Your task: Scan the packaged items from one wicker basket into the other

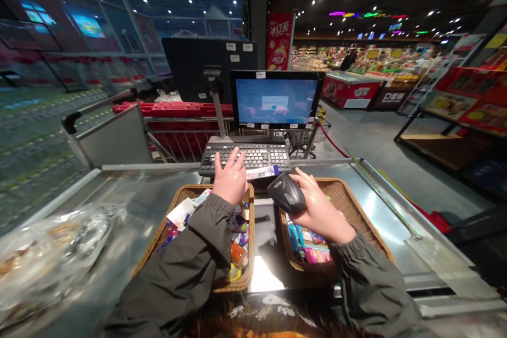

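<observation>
My left hand lies over the left part of the black keyboard, its fingers spread and holding nothing. In my right hand is a black handheld barcode scanner, over the inner edge of the right wicker basket. A narrow white packet with a blue end rests along the keyboard's front edge. Below my left forearm stands the left wicker basket, filled with small colourful packages. Behind the keyboard, a lit monitor shows a blue screen with a small pale dialog box.
A metal counter runs under both baskets. Clear plastic bags with food lie on its left part. Behind the monitor are a second dark screen and a shopping cart. Shelves with red boxes stand at right.
</observation>
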Demonstrator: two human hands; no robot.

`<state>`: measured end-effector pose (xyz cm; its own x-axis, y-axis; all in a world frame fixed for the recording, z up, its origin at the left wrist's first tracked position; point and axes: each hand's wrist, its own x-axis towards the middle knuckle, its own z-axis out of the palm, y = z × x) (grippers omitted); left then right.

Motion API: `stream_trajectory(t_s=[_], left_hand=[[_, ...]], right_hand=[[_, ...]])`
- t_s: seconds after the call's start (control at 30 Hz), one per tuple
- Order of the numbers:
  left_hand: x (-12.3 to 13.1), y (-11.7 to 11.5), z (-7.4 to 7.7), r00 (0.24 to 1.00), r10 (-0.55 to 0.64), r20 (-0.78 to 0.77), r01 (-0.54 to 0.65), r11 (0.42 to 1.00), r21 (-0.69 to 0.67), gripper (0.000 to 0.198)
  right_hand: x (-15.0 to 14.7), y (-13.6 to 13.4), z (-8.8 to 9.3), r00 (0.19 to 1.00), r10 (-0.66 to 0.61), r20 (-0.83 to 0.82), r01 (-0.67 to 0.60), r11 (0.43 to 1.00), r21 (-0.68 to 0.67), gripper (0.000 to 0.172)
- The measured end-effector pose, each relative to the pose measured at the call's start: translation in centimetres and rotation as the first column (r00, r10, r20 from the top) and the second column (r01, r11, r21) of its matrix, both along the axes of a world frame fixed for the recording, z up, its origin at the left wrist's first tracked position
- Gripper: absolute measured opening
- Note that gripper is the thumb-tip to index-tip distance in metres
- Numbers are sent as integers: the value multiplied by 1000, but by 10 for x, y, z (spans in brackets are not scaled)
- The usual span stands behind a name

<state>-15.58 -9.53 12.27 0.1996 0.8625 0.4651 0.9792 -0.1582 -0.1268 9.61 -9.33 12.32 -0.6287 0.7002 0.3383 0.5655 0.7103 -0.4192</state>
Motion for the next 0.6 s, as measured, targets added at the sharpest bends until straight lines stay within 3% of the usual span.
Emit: stream_trajectory(t_s=[0.27,0.6], left_hand=[[-30,-18,3,999,53,3,-53,999,-5,25],[-64,-34,-8,998,67,13,-67,998,-10,25]], right_hand=[[-37,4,-3,999,43,10,-43,999,-6,55],[-69,-9,-8,993,112,32,-111,993,-30,54]])
